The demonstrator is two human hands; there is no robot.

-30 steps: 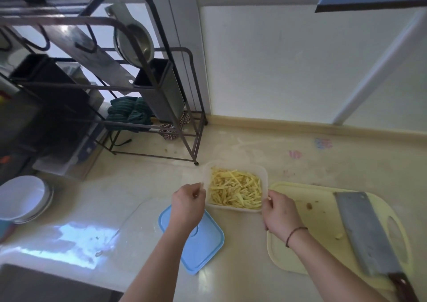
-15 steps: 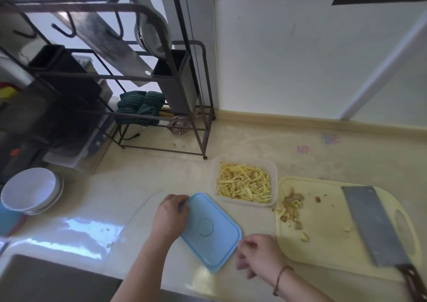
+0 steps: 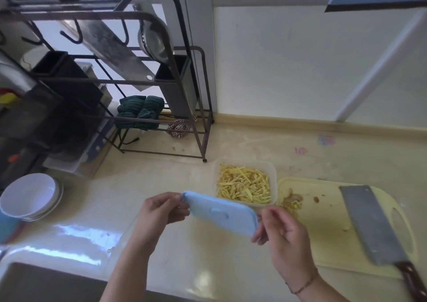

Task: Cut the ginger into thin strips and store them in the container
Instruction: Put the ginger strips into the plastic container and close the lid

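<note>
Half a second back the blue lid [image 3: 223,215] lay flat on the counter [image 3: 161,179] under our left hand alone; now we have it lifted clear, tilted, with the left hand [image 3: 161,211] pinching its left end and the right hand [image 3: 280,229] pinching its right end, so each grip is grasping the lid. The container [image 3: 273,174] sits open on the counter just behind the lid, filled with the ginger strips [image 3: 243,185]; cutting looks finished and only the closing remains.

To do this well, we judge we should level the lid, carry it back over the container, and match its corners to the rim before pressing; pushing down along the edges rather than the middle should seat it evenly; a few strips lie close to the near rim and could get caught under the seal, so we would check that first.

The counter is pale and glossy, with glare toward its near left corner; the cutting board [image 3: 323,232] lies touching the container's right side, carrying ginger scraps [image 3: 292,201] and the cleaver [image 3: 367,223]; a metal rack [image 3: 161,70] stands toward the far left; stacked white bowls [image 3: 30,195] sit at the left edge; a pale wall runs along the far edge.
</note>
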